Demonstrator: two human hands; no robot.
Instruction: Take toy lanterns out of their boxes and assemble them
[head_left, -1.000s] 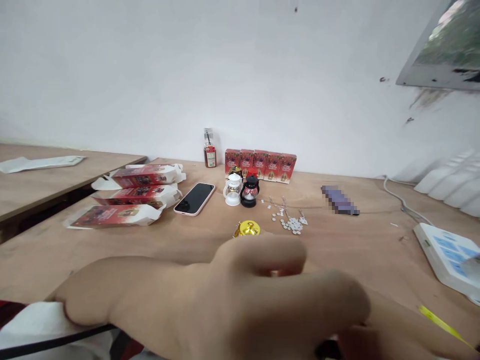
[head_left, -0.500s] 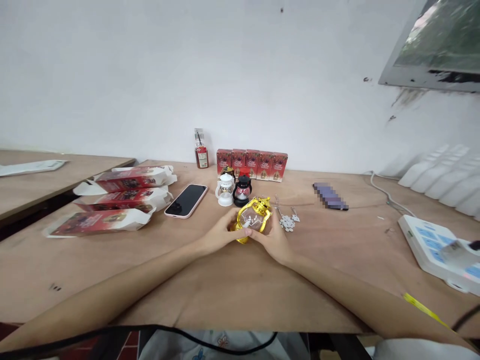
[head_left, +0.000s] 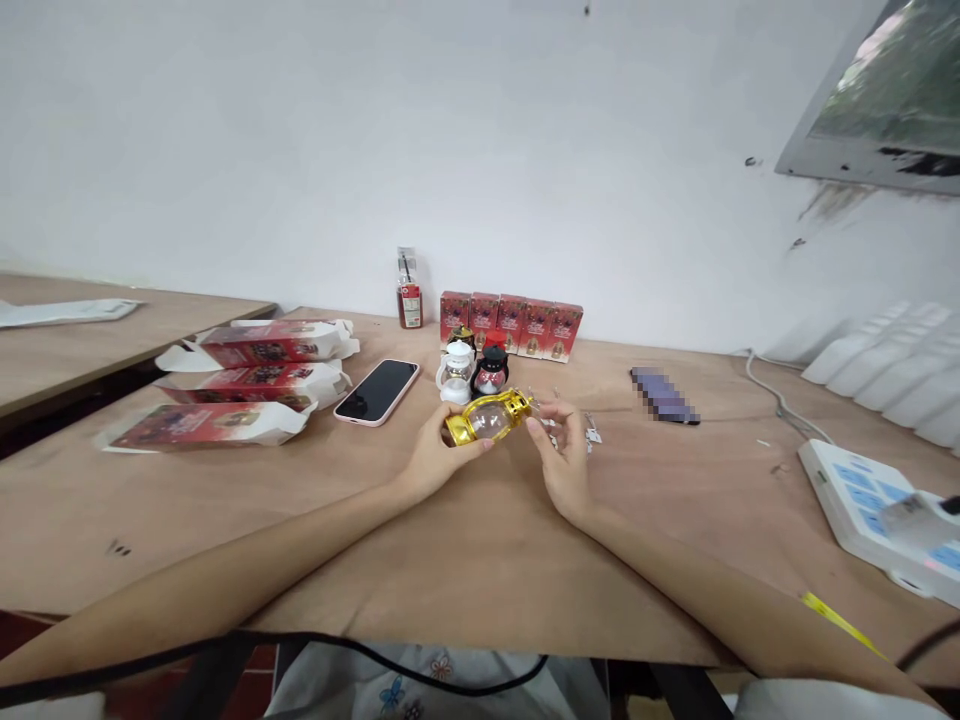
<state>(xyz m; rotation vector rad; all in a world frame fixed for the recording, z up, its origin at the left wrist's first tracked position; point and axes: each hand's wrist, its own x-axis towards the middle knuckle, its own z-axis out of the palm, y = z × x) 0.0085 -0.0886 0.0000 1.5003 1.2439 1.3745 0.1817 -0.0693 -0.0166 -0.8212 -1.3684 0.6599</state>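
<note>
A small gold lantern (head_left: 489, 420) with a clear globe lies tilted above the table, its base to the left and its top to the right. My left hand (head_left: 437, 458) is closed around the base end, thumb along the near side. At the top end, my right hand (head_left: 564, 462) has its thumb and fingers pinched at the lantern's cap. Just behind stand a white lantern (head_left: 456, 375) and a black lantern (head_left: 490, 374), with a darker bronze one (head_left: 462, 336) partly hidden behind them. Small silvery pieces (head_left: 592, 434) lie beyond my right hand, partly covered by it.
Several red boxes (head_left: 511, 325) stand in a row by the wall, near a small bottle (head_left: 409, 303). Opened red boxes (head_left: 214, 424) lie at the left beside a phone (head_left: 377, 391). To the right are a second phone (head_left: 664, 396) and a white power strip (head_left: 870, 505).
The gold lantern has tipped over to lie more level. My right hand has shifted from its side to its top end, while the left keeps hold of the base.
</note>
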